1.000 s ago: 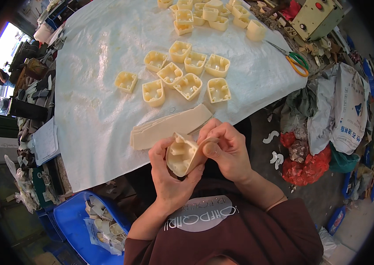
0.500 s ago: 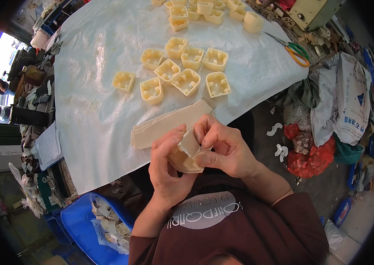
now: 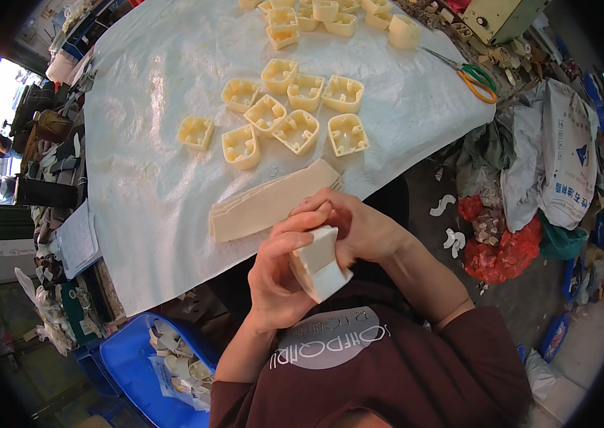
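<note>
Close in front of my chest, both hands are around a cream plastic box [image 3: 303,265] with a pale strip [image 3: 330,280] against its side. The strip's lower right end stands out from the box. My left hand [image 3: 274,278] grips the box from the left, fingers over its top edge. My right hand [image 3: 366,227] is closed at the box's upper right, thumb beside the strip; its fingertips are partly hidden. Just beyond my hands, a stack of long cream strips [image 3: 266,203] lies on the white-covered table [image 3: 141,214].
Several open cream boxes [image 3: 296,133] with inner posts stand mid-table, and more [image 3: 283,20] at the far edge. Scissors [image 3: 474,78] with green and orange handles lie far right. A blue bin [image 3: 127,364] of scraps stands lower left. Red bags [image 3: 505,253] sit on the floor at right.
The box has turned in my hands, so a pale side now faces up instead of its open hollow. My right hand has shifted from pinching the strip's edge to wrapping around the far side.
</note>
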Action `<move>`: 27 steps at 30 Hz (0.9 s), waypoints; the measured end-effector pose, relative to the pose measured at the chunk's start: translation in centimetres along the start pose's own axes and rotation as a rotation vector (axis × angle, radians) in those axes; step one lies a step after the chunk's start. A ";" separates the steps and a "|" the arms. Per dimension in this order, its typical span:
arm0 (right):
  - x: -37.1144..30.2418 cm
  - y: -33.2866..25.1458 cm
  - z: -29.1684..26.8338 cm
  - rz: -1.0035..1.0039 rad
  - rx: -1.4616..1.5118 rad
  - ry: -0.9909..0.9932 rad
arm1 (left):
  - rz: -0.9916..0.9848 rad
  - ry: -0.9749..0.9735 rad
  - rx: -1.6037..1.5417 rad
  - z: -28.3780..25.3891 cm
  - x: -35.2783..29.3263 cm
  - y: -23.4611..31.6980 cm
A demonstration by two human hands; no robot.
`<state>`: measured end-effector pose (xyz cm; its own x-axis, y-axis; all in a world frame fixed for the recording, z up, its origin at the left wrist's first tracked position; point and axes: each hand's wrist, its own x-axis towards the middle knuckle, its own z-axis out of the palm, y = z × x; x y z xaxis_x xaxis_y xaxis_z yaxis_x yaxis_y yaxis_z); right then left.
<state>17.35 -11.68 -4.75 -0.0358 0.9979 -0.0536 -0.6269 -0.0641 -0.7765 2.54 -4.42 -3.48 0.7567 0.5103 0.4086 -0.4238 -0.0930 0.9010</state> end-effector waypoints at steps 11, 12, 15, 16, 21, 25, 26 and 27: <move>0.3 -1.5 -0.6 -0.266 -0.553 -0.052 | -0.063 -0.249 0.023 -3.9 0.3 -0.8; 0.4 -2.0 -0.6 -0.337 -0.822 -0.139 | -0.137 -0.265 -0.043 -4.1 0.5 -0.7; 1.1 -2.7 -0.1 -0.159 -0.602 -0.310 | -0.368 -0.086 -0.355 -3.0 1.3 0.6; 0.8 -2.1 0.3 -0.163 -0.336 -0.257 | -0.454 -0.036 -0.378 -2.7 1.2 0.9; 0.5 -0.8 2.4 -0.182 -0.316 0.075 | -0.252 0.118 -0.067 -0.5 -0.2 0.3; 0.9 0.4 4.1 -0.305 -0.378 0.176 | -0.140 0.151 0.122 -0.4 -0.6 -0.5; 1.0 0.5 4.4 -0.306 -0.386 0.191 | -0.108 0.191 0.122 -0.3 -0.7 -0.9; 1.1 0.6 4.5 -0.307 -0.393 0.205 | -0.098 0.219 0.139 -0.3 -0.7 -0.9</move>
<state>13.44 -10.62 -2.42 0.2808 0.9520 0.1221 -0.2445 0.1940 -0.9501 2.29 -4.41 -4.63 0.6587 0.6939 0.2907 -0.2697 -0.1430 0.9523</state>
